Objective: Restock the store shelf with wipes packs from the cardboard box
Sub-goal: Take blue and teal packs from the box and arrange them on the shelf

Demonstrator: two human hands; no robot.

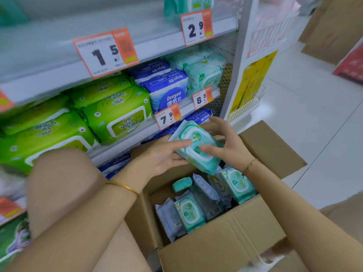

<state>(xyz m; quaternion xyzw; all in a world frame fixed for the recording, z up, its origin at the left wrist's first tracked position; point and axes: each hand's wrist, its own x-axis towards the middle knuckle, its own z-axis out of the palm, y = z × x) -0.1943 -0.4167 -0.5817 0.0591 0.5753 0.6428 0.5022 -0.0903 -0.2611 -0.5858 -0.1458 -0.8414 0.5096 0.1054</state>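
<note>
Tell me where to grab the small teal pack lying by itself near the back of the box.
Probably pinch the small teal pack across its narrow width, coming straight down from above. It lies flat on other packs with its top face exposed, near the cardboard box wall, so side access looks tight. Both hands are busy with the held pack.

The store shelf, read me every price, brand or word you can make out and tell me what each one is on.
"1 5": orange-edged price tag, upper shelf rail.
"2 9": price tag, same rail.
"7 9": price tag, lower rail.
"8 5": price tag, lower rail.
"Deeyeo": blue wipes packs.
"999": green wipes packs.
Small print on the tags, the held teal pack and the yellow poster: too blurred.
</note>
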